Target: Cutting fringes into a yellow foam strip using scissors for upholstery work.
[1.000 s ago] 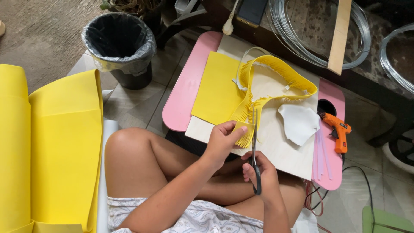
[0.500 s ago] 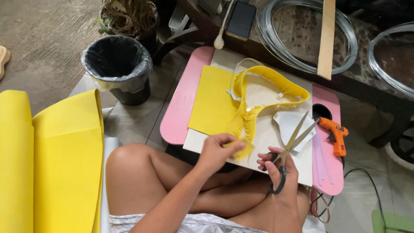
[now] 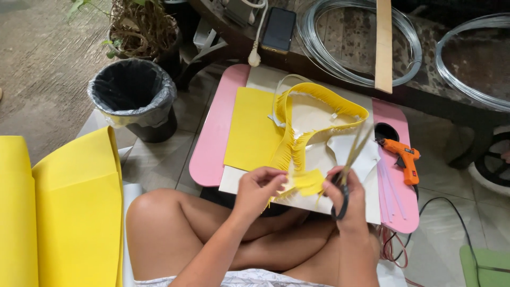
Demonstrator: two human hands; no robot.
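Left hand [image 3: 258, 190] pinches the yellow fringe [image 3: 305, 182]; right hand [image 3: 344, 199] grips scissors [image 3: 348, 170]. Glue gun [image 3: 402, 158] lies right, bin [image 3: 133, 95] upper left.

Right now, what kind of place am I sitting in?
Probably a home craft corner, on the floor: a small pink table with yellow foam sheet, an orange glue gun, wire coils and a lined bin nearby.

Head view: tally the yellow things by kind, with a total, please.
Flat yellow sheet on the pink table: 1
Fringed yellow strip: 1
Small yellow piece between both hands: 1
Yellow foam sheets at far left: 2
Total: 5
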